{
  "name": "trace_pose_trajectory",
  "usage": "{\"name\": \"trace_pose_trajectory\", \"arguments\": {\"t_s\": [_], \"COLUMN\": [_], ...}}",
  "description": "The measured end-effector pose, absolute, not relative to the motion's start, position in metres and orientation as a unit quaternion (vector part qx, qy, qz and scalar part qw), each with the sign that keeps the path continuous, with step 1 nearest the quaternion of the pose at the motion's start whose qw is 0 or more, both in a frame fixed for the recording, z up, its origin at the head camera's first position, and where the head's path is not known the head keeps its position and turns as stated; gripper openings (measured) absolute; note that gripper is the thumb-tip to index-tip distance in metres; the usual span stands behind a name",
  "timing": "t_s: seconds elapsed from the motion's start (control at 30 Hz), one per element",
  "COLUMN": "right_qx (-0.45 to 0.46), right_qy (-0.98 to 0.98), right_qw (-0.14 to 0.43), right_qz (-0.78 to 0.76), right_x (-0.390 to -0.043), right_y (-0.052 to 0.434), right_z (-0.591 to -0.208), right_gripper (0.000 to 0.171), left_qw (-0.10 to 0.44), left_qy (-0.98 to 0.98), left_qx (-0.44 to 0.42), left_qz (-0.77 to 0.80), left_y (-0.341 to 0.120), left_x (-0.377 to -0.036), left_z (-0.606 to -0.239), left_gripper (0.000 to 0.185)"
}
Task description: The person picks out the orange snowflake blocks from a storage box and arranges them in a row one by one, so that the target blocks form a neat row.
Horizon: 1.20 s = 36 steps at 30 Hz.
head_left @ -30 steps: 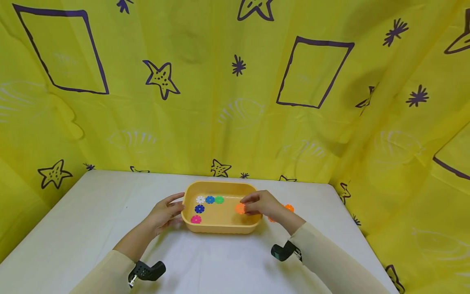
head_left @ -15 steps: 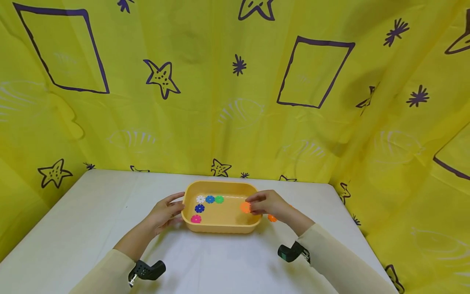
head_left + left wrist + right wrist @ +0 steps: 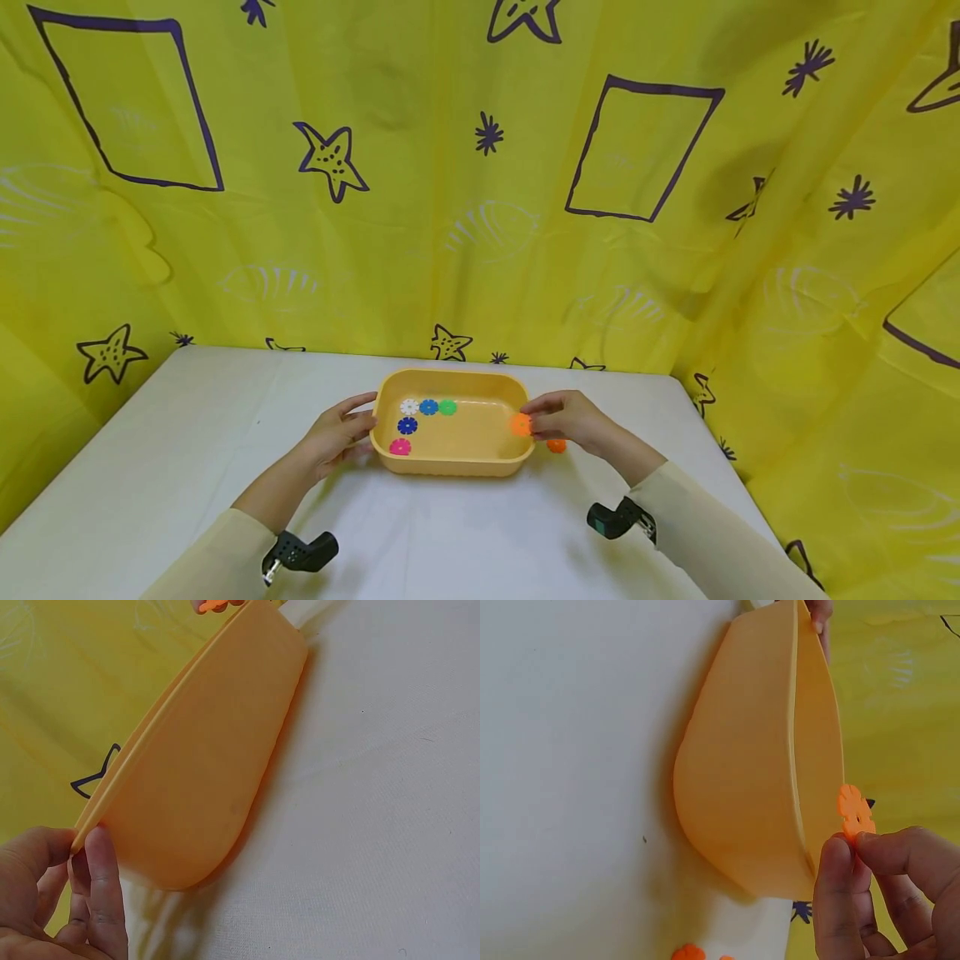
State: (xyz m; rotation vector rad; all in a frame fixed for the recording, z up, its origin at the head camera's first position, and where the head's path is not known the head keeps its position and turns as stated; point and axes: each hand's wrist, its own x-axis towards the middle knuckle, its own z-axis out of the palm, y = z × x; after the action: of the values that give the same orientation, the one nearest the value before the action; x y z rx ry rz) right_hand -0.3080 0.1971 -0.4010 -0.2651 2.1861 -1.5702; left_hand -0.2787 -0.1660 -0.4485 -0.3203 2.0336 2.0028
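Orange notched disc [image 3: 521, 424] – pinched by right fingers [image 3: 840, 859] | smooth plastic tub [image 3: 450, 467] – left fingers [image 3: 97, 859] grip rim

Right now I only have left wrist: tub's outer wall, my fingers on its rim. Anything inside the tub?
Observer: Yes. Head view shows five flower discs in the yellow tub: white disc, blue disc, green disc, navy disc, pink disc.
Operator: What's the right hand doing?
Observer: The right hand pinches an orange disc at the tub's right rim.
Operator: More orange ones outside?
Observer: One loose orange disc lies on the white table, right of the tub.
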Motion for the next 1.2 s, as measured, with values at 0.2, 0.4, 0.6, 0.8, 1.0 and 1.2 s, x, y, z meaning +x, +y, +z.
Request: {"name": "trace_pose_trajectory", "arguments": {"t_s": [0.2, 0.4, 0.6, 0.8, 1.0, 1.2], "right_qx": [-0.084, -0.079, -0.081, -0.072, -0.058, -0.049], "right_qy": [0.792, 0.796, 0.796, 0.797, 0.802, 0.804], "right_qw": [0.218, 0.218, 0.212, 0.205, 0.198, 0.192], "right_qz": [-0.564, -0.559, -0.562, -0.564, -0.561, -0.560], "right_x": [-0.308, -0.307, -0.306, -0.304, -0.303, -0.301], "right_y": [0.208, 0.219, 0.229, 0.238, 0.248, 0.255], "right_z": [-0.403, -0.402, -0.404, -0.407, -0.412, -0.417], "right_gripper": [0.034, 0.034, 0.036, 0.036, 0.035, 0.036], "left_qw": [0.133, 0.134, 0.135, 0.135, 0.137, 0.136], "left_qy": [0.703, 0.704, 0.702, 0.701, 0.701, 0.703], "left_qx": [-0.111, -0.116, -0.119, -0.121, -0.122, -0.124], "left_qz": [0.690, 0.687, 0.689, 0.689, 0.689, 0.687], "left_y": [-0.166, -0.166, -0.165, -0.165, -0.165, -0.166], "left_x": [-0.279, -0.279, -0.279, -0.280, -0.279, -0.279], "left_z": [-0.449, -0.450, -0.450, -0.450, -0.450, -0.450], "left_gripper": [0.057, 0.055, 0.056, 0.056, 0.056, 0.056]}}
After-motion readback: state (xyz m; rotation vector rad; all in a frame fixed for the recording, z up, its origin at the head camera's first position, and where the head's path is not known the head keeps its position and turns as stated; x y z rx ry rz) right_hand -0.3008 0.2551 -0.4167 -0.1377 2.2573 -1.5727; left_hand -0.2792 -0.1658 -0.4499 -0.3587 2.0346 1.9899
